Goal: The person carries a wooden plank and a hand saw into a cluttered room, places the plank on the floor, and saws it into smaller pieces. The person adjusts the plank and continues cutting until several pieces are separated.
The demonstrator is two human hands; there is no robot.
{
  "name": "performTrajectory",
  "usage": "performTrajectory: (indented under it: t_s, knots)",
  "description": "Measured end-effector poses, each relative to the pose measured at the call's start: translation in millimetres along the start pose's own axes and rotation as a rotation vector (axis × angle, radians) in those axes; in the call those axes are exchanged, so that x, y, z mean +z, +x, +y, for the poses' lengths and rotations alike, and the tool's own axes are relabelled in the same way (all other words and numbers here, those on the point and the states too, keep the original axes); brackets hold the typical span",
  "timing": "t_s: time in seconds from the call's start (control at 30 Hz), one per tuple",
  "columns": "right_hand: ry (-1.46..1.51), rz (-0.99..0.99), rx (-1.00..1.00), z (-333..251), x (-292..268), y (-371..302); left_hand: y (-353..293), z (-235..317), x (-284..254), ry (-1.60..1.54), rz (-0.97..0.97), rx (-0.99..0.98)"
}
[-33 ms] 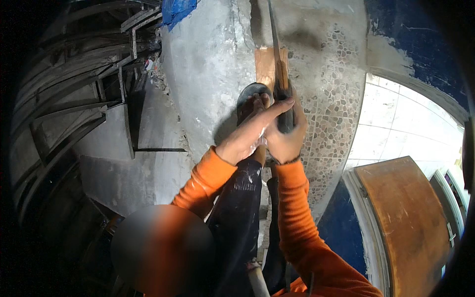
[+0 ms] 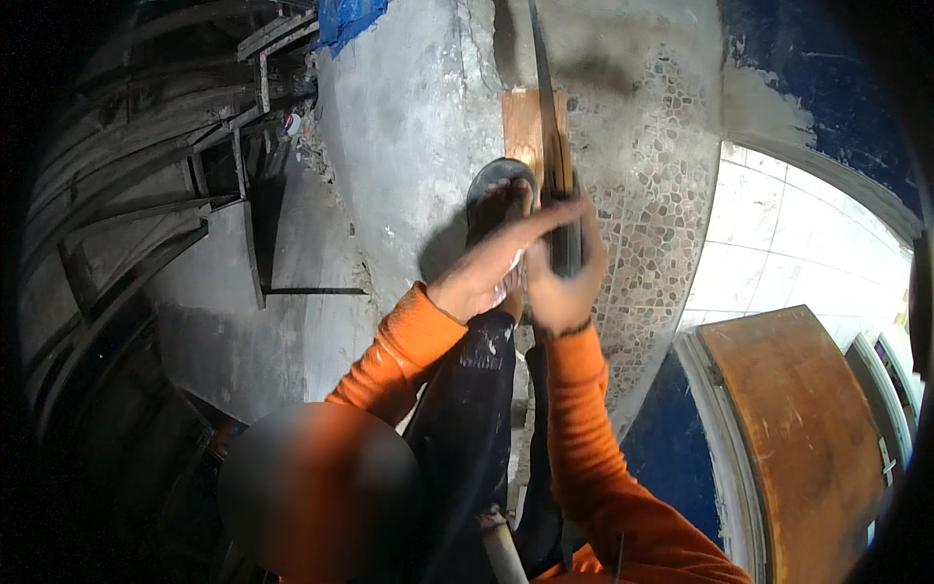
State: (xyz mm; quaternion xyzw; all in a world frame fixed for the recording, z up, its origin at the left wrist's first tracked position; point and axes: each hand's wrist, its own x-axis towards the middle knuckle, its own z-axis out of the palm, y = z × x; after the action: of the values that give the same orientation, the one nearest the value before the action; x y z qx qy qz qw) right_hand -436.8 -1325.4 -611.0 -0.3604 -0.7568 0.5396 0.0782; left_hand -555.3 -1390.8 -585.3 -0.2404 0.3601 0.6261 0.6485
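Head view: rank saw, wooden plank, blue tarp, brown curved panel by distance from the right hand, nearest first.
1. Saw: gripped in the right hand, blade running up and away.
2. Wooden plank: just above the hand, under the blade.
3. Brown curved panel: lower right.
4. Blue tarp: top left, slightly farther.

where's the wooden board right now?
Head view, upper centre: the wooden board lies on the grey concrete surface, pinned under the sandalled foot, with the saw blade along its right edge, just above both hands.
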Motion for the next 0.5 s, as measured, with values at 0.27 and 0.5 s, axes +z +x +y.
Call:
performTrajectory:
  t_s: [0.27,0.5]
  knots:
    - [0.117,-0.104,0.010,-10,-19,-36,-28,-13,-14,0.566,-0.333,0.109]
    - [0.209,-0.089,0.022,-25,-20,-35,-18,31,22,1.723,-0.032,0.114]
